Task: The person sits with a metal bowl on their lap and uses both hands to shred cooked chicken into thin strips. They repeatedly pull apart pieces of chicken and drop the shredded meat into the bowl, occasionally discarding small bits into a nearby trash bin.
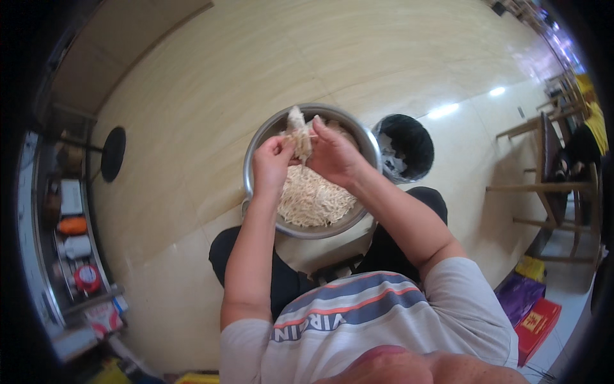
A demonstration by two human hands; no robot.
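Observation:
A pale, stringy piece of food (298, 126), which looks like cooked meat, is held upright between my hands over a wide metal basin (307, 234). My left hand (271, 163) pinches its lower left side between thumb and fingertips. From the other side my right hand (336, 152) steadies it, thumb raised and fingers partly hidden behind it. Below lies a large heap of thin pale shreds (316, 198) filling the near part of the basin. Larger pale pieces (341, 130) show at the basin's far side, partly covered by my right hand.
Right of the basin stands a bin (407, 146) with a dark lining and pale scraps inside. Wooden chairs (547, 187) and a red box (538, 331) are farther right; a person in yellow (596, 127) is near them. A shelf unit with assorted goods (72, 225) runs along the left.

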